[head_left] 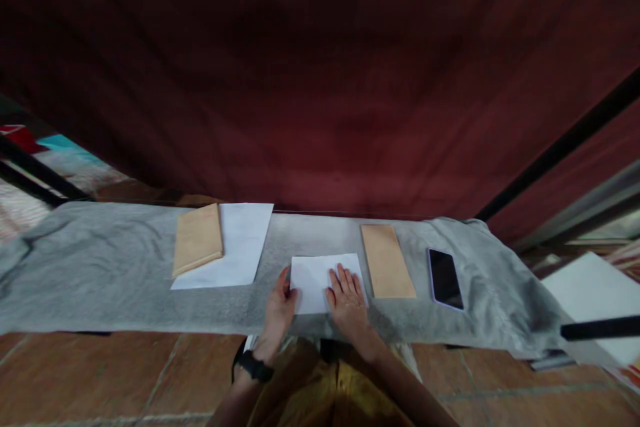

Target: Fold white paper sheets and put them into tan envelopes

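Observation:
A folded white sheet of paper lies on the grey cloth in front of me. My right hand rests flat on the sheet's right part, fingers spread. My left hand, with a black watch on the wrist, touches the sheet's left edge with fingers held together and the thumb against the paper. A tan envelope lies just right of the sheet.
A stack of tan envelopes sits on white sheets at the left. A dark phone lies at the right. A dark red curtain hangs behind the table. Tiled floor is below; a white board is far right.

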Available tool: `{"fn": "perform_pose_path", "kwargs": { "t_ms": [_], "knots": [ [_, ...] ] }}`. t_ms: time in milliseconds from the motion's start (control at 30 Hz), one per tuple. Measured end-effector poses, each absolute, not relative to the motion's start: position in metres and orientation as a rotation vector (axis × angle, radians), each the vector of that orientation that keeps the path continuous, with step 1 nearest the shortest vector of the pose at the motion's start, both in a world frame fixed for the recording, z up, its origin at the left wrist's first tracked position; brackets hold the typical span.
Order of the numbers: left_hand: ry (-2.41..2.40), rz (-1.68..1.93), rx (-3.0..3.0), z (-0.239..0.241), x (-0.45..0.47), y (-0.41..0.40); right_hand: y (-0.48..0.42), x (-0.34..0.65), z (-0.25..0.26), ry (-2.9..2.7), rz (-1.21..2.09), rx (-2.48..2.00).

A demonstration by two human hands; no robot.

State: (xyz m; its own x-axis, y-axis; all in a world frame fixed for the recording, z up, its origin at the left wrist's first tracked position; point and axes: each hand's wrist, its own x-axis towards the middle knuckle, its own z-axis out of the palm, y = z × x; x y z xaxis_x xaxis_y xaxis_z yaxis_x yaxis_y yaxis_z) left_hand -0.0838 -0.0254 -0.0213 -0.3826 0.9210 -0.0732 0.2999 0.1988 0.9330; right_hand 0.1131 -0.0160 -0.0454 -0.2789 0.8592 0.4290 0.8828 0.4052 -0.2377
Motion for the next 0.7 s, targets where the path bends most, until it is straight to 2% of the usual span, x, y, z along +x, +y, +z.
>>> {"fn": "perform_pose_path", "kwargs": {
  "t_ms": [533, 700],
  "knots": [
    [2.044, 1.077, 1.628, -0.028, -0.083, -0.028, -0.004, 0.108, -0.042, -2.199, -0.011, -1.52],
    [2.191, 0.841, 1.873, -0.02, -0.076, -0.037, 0.003, 0.102, -0.047, -2.235, 0.002, -1.514]
  ]
}}
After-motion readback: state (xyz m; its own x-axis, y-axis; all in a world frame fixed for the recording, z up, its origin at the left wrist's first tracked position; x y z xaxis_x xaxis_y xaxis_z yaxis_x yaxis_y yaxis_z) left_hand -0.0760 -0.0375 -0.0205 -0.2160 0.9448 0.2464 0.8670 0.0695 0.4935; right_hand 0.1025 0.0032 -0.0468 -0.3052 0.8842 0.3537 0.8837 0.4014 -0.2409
